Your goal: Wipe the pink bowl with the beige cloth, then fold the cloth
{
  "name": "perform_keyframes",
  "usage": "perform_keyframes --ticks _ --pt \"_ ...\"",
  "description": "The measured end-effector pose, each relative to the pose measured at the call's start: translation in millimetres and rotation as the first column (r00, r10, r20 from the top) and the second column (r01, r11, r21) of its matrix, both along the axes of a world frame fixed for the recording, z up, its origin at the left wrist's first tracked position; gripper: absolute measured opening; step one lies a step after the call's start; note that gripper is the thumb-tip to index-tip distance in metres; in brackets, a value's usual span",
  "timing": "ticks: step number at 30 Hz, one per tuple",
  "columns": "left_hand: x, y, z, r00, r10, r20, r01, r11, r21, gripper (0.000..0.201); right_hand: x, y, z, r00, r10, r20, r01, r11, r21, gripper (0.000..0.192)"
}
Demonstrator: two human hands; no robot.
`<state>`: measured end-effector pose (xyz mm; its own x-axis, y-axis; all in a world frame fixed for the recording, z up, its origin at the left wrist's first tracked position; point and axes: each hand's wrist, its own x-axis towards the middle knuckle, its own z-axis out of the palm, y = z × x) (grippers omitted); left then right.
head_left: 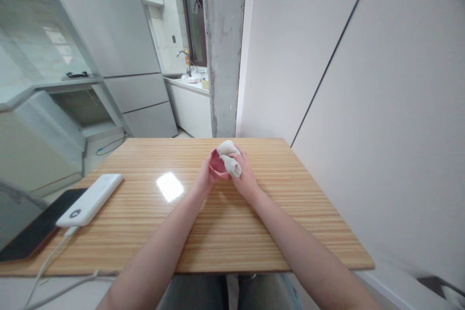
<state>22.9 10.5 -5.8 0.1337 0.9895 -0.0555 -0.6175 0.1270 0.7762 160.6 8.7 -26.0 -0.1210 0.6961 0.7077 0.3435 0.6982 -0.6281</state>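
Observation:
Over the far middle of the wooden table (232, 232), my left hand (206, 177) is closed around the left side of a small pink bowl-like container (218, 167). The container is tilted, with its hollow side partly facing me. A crumpled light-grey cloth (228, 149) lies against its right side and rim. My right hand (246, 174) is wrapped round that cloth, and a rolled end of it pokes out toward me. The right part of the container is hidden behind the cloth and fingers.
At the table's left lie a white power bank (92, 198) with a cable (51, 256) plugged in, and a dark flat tablet-like device (47, 220) partly under it. A white panelled wall (312, 58) borders the right side. Behind stand a fridge (109, 29) and a grey pillar (224, 48).

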Motion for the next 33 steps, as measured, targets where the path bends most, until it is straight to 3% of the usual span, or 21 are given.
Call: perform_keyframes --ticks 4,10,13,18,20,25,28,31,33 --pt "1 -3 -1.8 0.987 -0.159 -0.034 0.158 0.987 -0.023 0.04 11 2 5.9 0.999 0.043 -0.011 -0.043 0.999 0.019 0.024" --pt "-2 8 -6.7 0.999 0.036 0.038 -0.036 0.999 -0.01 0.039 1 -1 2.1 0.996 0.072 0.049 -0.072 0.997 -0.006 0.042" --pt "-5 8 -3.6 0.997 0.058 0.048 -0.059 0.998 0.025 0.04 -4 -3 0.8 0.994 0.086 0.06 -0.087 0.996 0.005 0.041" --pt "-3 -5 4.1 0.984 -0.17 -0.06 0.169 0.985 -0.014 0.046 11 3 2.3 0.996 0.035 -0.078 -0.034 0.999 0.009 0.027" --pt "0 -8 4.5 0.975 -0.207 -0.086 0.203 0.978 -0.052 0.046 17 7 2.0 0.994 0.059 -0.093 -0.06 0.998 -0.016 0.027" --pt "1 2 -0.1 0.999 0.024 -0.034 -0.023 0.999 0.022 0.035 11 8 -0.5 0.997 0.083 0.006 -0.083 0.996 -0.036 0.035" --pt "-4 8 -0.5 0.996 0.094 0.0 -0.094 0.992 0.08 0.038 0 3 -1.0 0.985 0.124 0.123 -0.122 0.992 -0.023 0.043" --pt "-8 8 0.8 0.999 0.053 0.0 -0.053 0.997 0.064 0.039 -2 2 -1.6 0.981 0.122 0.151 -0.123 0.992 -0.003 0.044" --pt "-10 6 1.3 0.998 -0.039 -0.052 0.037 0.999 -0.033 0.039 2 4 -1.8 0.993 0.088 0.08 -0.089 0.996 -0.001 0.04"
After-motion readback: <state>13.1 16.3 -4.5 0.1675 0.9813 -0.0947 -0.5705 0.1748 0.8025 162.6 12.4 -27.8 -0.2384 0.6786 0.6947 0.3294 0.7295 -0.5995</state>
